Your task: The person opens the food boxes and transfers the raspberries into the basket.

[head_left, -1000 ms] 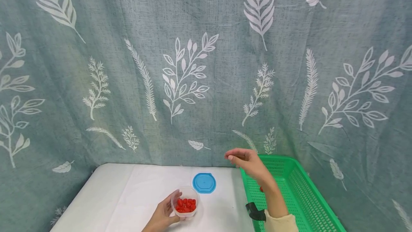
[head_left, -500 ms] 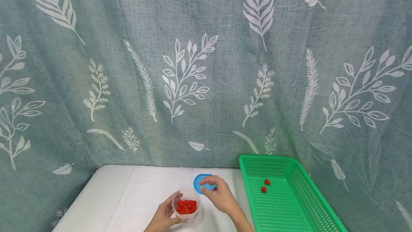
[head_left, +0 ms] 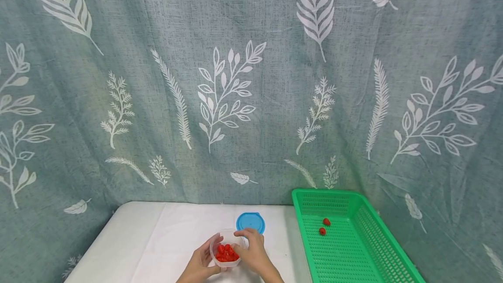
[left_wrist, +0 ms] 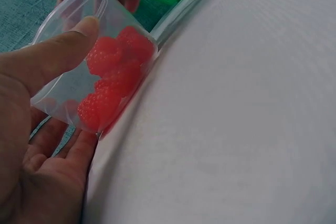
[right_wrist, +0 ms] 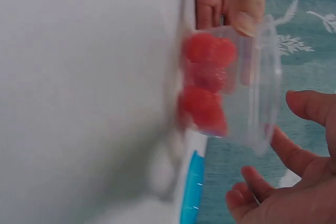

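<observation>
My left hand [head_left: 199, 262] grips a round clear plastic tub [left_wrist: 73, 85] standing on the white tablecloth, thumb on one side and fingers on the other. Red raspberries [head_left: 225, 253], several of them, lie in the bottom of the tub, which has no lid on. At the tub's right side, my right hand [head_left: 256, 252] reaches over the rim, thumb over the opening. In the right wrist view its thumb and fingers [right_wrist: 294, 153] are spread apart at the rim, with nothing between them. Just behind the tub lies a round blue lid [head_left: 250, 220], partly covered by the right hand.
On the right stands a long green perforated basket [head_left: 353, 252]. Two raspberries lie in it toward the far end, one raspberry [head_left: 326, 222] just behind the other. A patterned grey-green curtain [head_left: 251, 99] hangs behind the white-covered table [head_left: 157, 230].
My right hand has come from over the green basket, leftward past the blue lid, to the tub's rim. The two raspberries in the basket are now uncovered. The left hand and tub have stayed in place.
</observation>
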